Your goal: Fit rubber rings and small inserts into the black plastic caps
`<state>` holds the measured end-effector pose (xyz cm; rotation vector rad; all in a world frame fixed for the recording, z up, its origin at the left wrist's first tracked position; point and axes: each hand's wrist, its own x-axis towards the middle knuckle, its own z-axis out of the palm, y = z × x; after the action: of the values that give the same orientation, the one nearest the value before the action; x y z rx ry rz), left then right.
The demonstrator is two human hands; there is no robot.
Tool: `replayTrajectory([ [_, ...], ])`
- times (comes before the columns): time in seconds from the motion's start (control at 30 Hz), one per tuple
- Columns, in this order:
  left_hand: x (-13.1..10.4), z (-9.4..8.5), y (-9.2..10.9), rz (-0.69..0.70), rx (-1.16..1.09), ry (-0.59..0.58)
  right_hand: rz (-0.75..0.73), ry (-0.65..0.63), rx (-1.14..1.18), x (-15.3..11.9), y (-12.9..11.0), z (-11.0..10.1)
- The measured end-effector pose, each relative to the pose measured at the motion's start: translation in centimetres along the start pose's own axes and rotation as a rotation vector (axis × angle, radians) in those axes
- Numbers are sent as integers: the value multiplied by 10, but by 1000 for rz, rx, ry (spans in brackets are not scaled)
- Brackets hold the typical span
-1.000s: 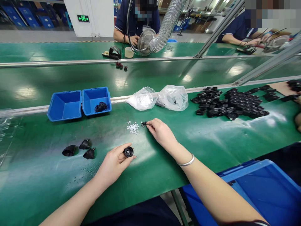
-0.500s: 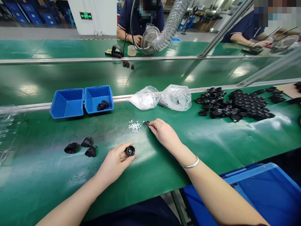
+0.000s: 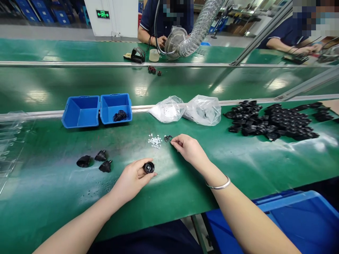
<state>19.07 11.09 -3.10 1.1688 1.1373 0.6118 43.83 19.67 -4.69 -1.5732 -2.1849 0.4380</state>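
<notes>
My left hand (image 3: 132,178) grips a round black plastic part (image 3: 149,167), its hollow end turned up toward me. Fingers and thumb wrap its sides. My right hand (image 3: 186,148) has thumb and forefinger pinched together at the right edge of a small pile of tiny black parts (image 3: 167,138); whatever is between the fingertips is too small to make out. Just left of that pile lie many tiny white pieces (image 3: 155,141). Several black cone-shaped parts (image 3: 105,166) rest on the green table (image 3: 127,218) to the left of my left hand.
Two blue bins (image 3: 81,112) stand at the back left, the right one holding black rings (image 3: 120,115). Clear plastic bags (image 3: 203,110) lie behind the piles. Black parts (image 3: 288,121) are heaped at right. A blue crate (image 3: 304,218) sits below the table edge. Co-workers (image 3: 150,24) sit opposite.
The view has shifted slightly, so the table things appear a little to the right. My right hand stays pinched by the black pile; my left hand keeps the round black part.
</notes>
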Motion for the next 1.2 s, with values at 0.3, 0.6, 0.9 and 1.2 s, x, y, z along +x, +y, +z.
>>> replayTrajectory([
  [0.3,1,-1,-4,15,-6,-14,-169,-6,342,-17,-47,-2],
  [0.6,0,-3,10,53,106,22,-324,-98,475,-36,-78,29],
  [0.9,1,-4,4,31,70,24,-407,-130,359,-44,-76,22],
  [1.2,4,-6,-2,-24,-103,64,-568,-109,149,-51,-76,26],
])
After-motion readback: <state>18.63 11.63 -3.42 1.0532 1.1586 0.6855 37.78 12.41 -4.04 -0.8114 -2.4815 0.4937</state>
